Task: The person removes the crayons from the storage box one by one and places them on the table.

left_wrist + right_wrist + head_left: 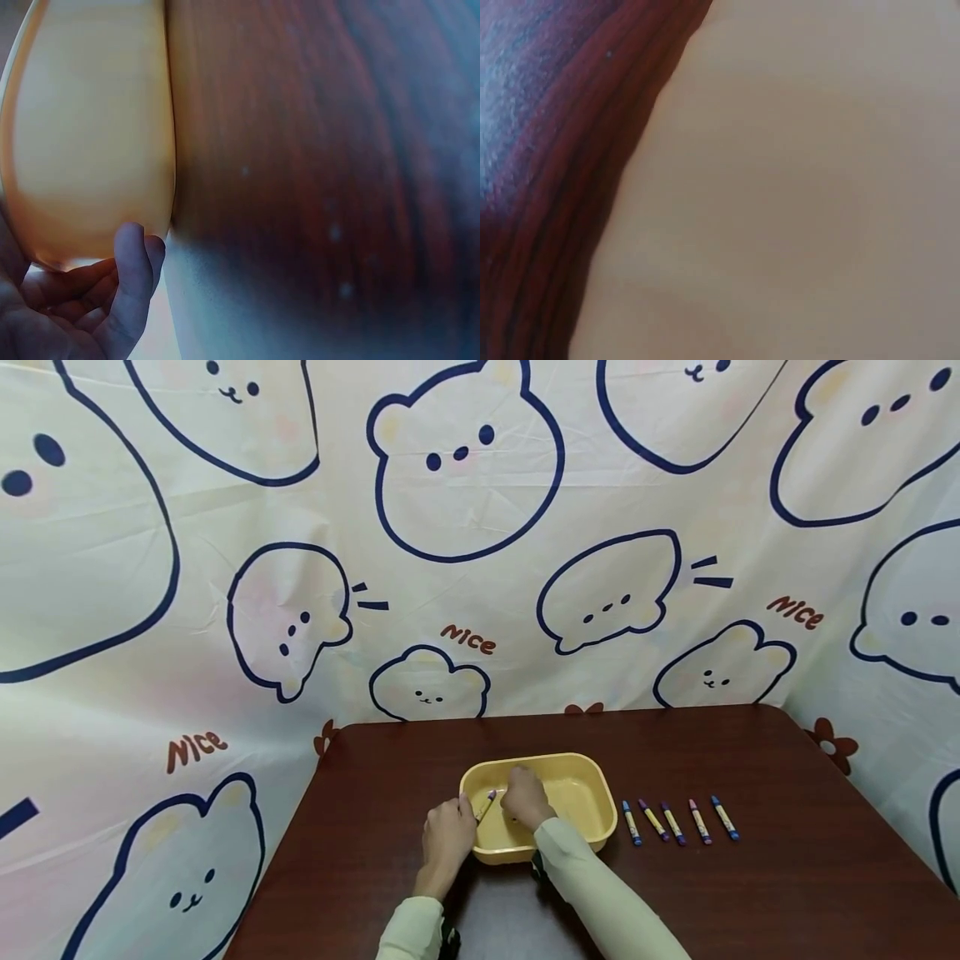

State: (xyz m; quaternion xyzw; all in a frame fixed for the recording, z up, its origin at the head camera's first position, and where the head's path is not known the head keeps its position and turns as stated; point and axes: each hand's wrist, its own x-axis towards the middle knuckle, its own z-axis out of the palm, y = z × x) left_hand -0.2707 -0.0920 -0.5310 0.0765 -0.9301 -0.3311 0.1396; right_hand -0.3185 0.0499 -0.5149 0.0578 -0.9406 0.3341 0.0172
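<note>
A yellow plastic basin [592,777] stands on the brown table. My left hand [448,835] grips its left end; in the left wrist view the fingers of that hand [82,315] lie against the outside of the basin wall [90,135]. Inside, a crayon with a purple tip [486,806] leans near the left wall, close to the left hand. My right hand [527,797] reaches down into the basin with bent fingers. Its fingertips are hidden, so whether it holds anything does not show. Only the basin's wall [780,187] and some table fill the right wrist view.
Several crayons lie in a spaced row right of the basin, from a blue one [632,823] past a pink-tipped one [699,822] to another blue one [724,817]. Behind the table [787,793] hangs a pale cloth [465,610] printed with bear outlines.
</note>
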